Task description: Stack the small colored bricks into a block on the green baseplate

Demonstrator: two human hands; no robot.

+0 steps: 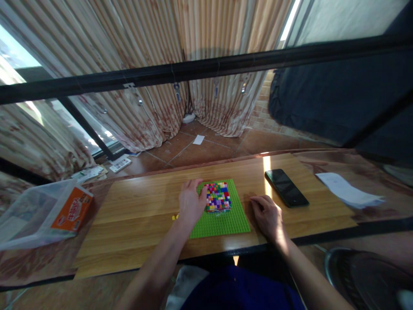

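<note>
A green studded baseplate (pixel 237 221) lies on the wooden board in front of me. On it stands a square block of small multicoloured building bricks (pixel 219 198). My left hand (pixel 191 199) is over the plate's left side, its thumb beside the block's left edge and the fingers stretched forward, apart from the thumb. I see nothing held in it. Several small yellow bricks (pixel 174 217) lie left of that wrist, partly hidden by it. To the right of the baseplate, my right hand (pixel 267 215) rests on the board with its fingers loosely curled, nothing showing in them.
A black phone (pixel 286 187) lies at the right of the wooden board (pixel 135 215), with white paper (pixel 350 190) farther right. At the left stands a clear plastic bin (pixel 38 215) with an orange box (pixel 71 211). A dark metal rail (pixel 200 69) crosses beyond the table.
</note>
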